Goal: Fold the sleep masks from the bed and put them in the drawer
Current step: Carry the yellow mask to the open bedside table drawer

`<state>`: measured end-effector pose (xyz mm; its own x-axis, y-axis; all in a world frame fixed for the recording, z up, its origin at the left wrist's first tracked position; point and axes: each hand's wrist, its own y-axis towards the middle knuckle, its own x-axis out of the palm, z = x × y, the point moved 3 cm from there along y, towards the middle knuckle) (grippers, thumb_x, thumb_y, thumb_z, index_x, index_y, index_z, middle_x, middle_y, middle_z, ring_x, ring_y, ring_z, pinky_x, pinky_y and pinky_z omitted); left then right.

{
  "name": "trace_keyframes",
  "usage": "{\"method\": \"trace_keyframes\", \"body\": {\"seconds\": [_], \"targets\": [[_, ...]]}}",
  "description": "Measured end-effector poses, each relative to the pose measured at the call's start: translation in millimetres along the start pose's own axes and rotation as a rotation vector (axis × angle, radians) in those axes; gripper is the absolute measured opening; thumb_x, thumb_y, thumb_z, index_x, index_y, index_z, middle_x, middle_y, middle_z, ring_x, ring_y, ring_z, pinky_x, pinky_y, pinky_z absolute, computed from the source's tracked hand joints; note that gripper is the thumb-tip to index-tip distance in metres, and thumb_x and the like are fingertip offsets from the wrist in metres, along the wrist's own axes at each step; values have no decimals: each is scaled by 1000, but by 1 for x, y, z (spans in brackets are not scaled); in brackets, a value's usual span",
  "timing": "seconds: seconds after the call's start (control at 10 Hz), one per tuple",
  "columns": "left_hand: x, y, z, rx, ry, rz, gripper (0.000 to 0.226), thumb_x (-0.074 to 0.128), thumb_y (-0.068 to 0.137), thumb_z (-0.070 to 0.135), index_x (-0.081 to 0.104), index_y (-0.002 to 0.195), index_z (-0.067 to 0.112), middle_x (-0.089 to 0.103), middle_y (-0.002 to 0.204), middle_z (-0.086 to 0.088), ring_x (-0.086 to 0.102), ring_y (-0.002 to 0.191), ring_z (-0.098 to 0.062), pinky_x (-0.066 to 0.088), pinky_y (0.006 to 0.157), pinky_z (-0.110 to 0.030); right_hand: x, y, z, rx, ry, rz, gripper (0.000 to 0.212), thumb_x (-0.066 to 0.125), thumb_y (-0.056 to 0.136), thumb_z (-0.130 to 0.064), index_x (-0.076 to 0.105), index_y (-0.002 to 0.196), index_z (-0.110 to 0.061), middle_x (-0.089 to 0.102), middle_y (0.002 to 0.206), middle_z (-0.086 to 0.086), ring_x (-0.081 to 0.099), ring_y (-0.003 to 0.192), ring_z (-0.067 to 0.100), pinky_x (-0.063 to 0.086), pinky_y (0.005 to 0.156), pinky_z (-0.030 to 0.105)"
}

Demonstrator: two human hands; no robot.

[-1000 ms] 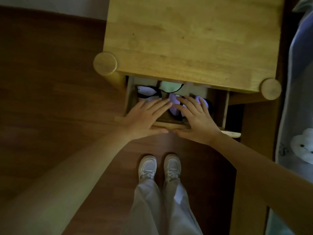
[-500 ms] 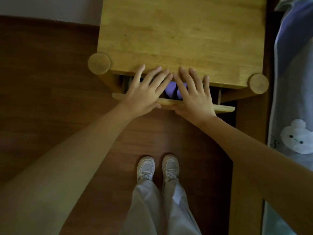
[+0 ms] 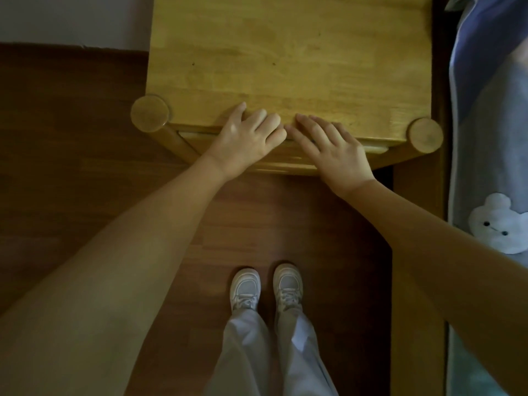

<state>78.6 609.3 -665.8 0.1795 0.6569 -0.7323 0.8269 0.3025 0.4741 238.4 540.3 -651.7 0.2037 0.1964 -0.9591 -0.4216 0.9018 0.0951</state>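
Note:
The drawer (image 3: pixel 281 164) of the wooden nightstand (image 3: pixel 288 52) is pushed in, and only its front panel shows under the top's front edge. My left hand (image 3: pixel 245 138) and my right hand (image 3: pixel 331 148) lie flat side by side against the drawer front, fingers spread and reaching onto the top's edge. Neither hand holds anything. The sleep masks are hidden inside the drawer.
The bed (image 3: pixel 491 138) with a blue-grey cover and a white bear patch runs along the right. Dark wooden floor (image 3: pixel 71 152) lies to the left and below, where my feet in white shoes (image 3: pixel 265 290) stand. A white wall (image 3: pixel 71 18) is at the top left.
The drawer was open with the masks visible inside; both hands have pushed it in until it closed. The masks are out of sight now.

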Motion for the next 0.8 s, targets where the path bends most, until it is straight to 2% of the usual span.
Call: {"method": "trace_keyframes", "body": {"seconds": [0.2,0.3,0.4,0.5,0.6,0.7,0.8], "targets": [[-2,6,-3,-24,-85,42,9,60,91,18,52,86,20,37,89,0,41,80,-15,55,68,-36,4,4,-2,-51,-52,16,44,24,100,-6,43,137,-19,62,129,1,64,106,16,53,85,30],[-3,8,-3,-44,-112,31,13,63,88,17,51,84,20,37,88,0,42,78,-15,55,73,-40,2,12,2,-81,-100,60,36,25,101,-9,50,127,-15,67,118,1,67,93,15,54,76,29],[-6,7,0,-88,-97,21,15,65,87,16,51,81,20,38,88,0,42,76,-15,54,74,-40,-2,15,5,-116,-127,107,37,20,102,-10,51,122,-13,70,111,0,66,84,15,54,71,29],[-6,8,-2,-93,-102,-54,14,63,86,13,52,86,21,40,91,0,43,78,-15,53,74,-39,-3,16,4,-67,-82,49,37,21,101,-9,52,120,-14,69,108,-1,65,81,15,53,70,29],[-15,7,-2,-33,-128,-252,20,58,81,8,51,95,20,51,96,0,53,80,-16,52,79,-39,-13,16,3,-7,-72,-25,41,26,92,-3,48,124,-14,64,113,2,62,89,21,52,74,33],[-39,13,-10,-87,-248,-495,35,62,78,14,51,111,17,57,107,-2,57,93,-20,48,78,-39,-32,25,5,37,134,-283,53,58,79,-12,42,130,-14,51,125,10,52,109,31,48,84,43],[-67,13,-23,-126,-407,-909,59,55,92,36,33,143,18,35,147,-2,39,131,-22,24,109,-51,-74,37,16,76,205,-446,51,53,90,-28,36,137,-19,48,135,8,39,128,29,28,106,54]]}}
